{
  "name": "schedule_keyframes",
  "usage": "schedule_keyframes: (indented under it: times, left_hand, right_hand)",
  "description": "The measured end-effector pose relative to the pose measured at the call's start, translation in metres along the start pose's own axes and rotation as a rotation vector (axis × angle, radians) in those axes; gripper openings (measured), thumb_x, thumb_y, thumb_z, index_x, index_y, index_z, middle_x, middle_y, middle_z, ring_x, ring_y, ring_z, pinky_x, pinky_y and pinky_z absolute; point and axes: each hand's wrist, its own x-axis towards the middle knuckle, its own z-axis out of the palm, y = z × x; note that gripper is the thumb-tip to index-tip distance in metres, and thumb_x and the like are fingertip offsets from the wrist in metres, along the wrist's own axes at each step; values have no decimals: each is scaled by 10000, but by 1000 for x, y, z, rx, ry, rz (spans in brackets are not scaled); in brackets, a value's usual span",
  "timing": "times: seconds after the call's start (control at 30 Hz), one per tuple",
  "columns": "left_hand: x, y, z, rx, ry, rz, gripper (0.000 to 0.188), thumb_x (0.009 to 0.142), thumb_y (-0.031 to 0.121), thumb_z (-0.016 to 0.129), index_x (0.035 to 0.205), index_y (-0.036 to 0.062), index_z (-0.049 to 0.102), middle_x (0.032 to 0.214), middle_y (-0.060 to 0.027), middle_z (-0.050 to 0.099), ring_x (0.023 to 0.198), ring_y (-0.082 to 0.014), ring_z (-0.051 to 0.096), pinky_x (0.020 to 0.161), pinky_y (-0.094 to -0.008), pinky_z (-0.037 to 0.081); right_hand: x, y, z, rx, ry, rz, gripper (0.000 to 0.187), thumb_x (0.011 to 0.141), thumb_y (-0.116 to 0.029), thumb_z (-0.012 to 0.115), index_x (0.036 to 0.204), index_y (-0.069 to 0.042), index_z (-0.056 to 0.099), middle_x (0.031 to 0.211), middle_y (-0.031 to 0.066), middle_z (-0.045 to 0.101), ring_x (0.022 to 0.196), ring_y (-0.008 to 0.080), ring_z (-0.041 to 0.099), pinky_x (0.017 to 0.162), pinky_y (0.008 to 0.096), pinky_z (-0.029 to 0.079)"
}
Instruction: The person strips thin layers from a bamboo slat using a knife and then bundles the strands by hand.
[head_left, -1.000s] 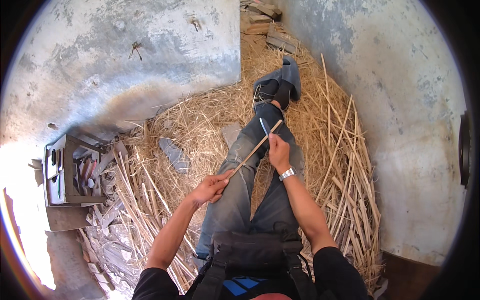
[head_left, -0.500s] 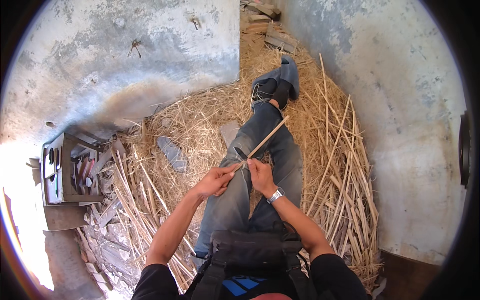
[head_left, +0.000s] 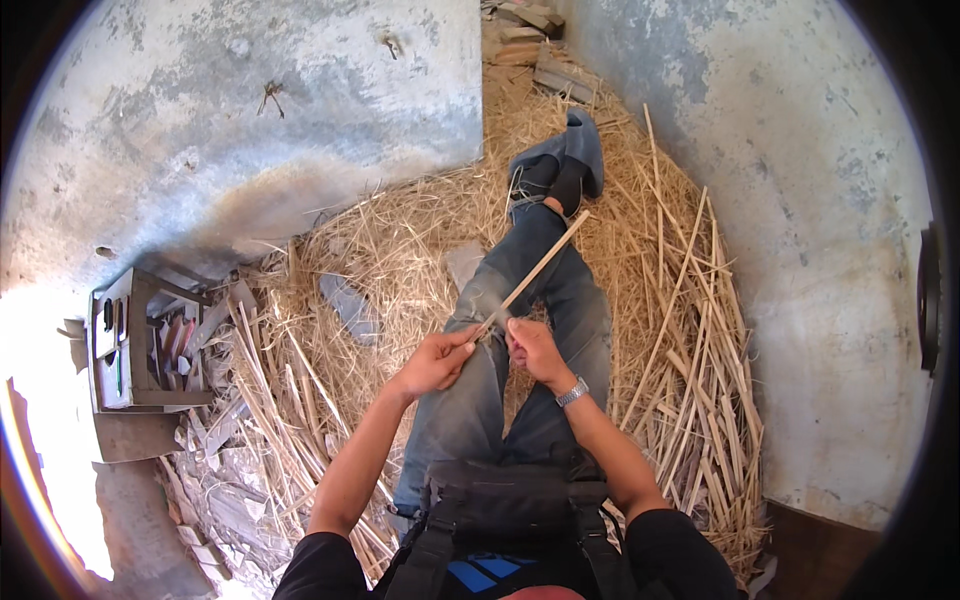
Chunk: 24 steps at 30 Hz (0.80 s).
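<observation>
A long, thin strip of pale split wood or bamboo (head_left: 545,262) slants over my outstretched legs, its far end near my shins. My left hand (head_left: 438,362) is closed on the near end, thumb and fingers pinching it above my left thigh. Just right of it, my right hand (head_left: 535,350) is closed in a fist around a small knife, whose handle is hidden by the fingers. The knife's blade (head_left: 490,308) is smeared by motion and crosses the strip close to the left fingertips. Whether its edge touches the strip I cannot tell.
Dark trousers (head_left: 440,425) cover my legs on a floor of straw-like shavings (head_left: 400,235). Several loose strips (head_left: 700,400) lie to the right, more (head_left: 285,410) to the left. A wooden box (head_left: 140,345) with odds and ends stands far left. Stained walls (head_left: 300,90) enclose the spot.
My right hand has shifted slightly right and turned at the wrist; the blade has gone from sharp to blurred. The strip stays in my left hand, its far end a little farther away.
</observation>
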Motion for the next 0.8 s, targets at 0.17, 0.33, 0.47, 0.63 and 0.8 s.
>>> schedule_keyframes:
  times: [0.17,0.33,0.47,0.63,0.8]
  left_hand:
    - [6,-6,8,508,275,561,427,1063,149,580,1471,25,559,908,-127,774,757,-145,695,712,-310,538]
    - [9,2,21,544,307,475,437,1040,144,598,1459,27,562,1070,-277,729,951,-192,736,848,-354,546]
    - [4,11,14,631,504,314,430,1047,168,591,1457,39,567,914,-275,698,831,-178,724,780,-358,551]
    - [-8,18,9,498,293,194,440,1079,201,561,1498,71,545,669,-68,558,580,-116,555,591,-302,471]
    - [-14,4,5,87,93,6,472,1111,225,518,1569,119,472,620,71,398,482,-59,402,471,-238,332]
  right_hand:
    - [-1,-47,40,-304,378,-374,289,998,-262,710,822,-45,636,660,-7,601,546,95,506,516,306,417]
    - [0,-46,34,-442,405,-303,234,968,-223,747,836,-42,677,663,14,627,581,92,534,550,303,435]
    - [-15,-50,32,-357,79,-326,236,967,-227,751,835,-40,691,659,14,632,604,92,539,577,297,445]
    - [-19,-42,25,-238,390,-339,176,995,-177,707,962,-3,708,791,7,666,738,66,590,670,251,475]
    - [-12,-19,3,-213,483,-255,399,1098,-383,508,992,-37,677,697,0,559,672,84,528,619,287,422]
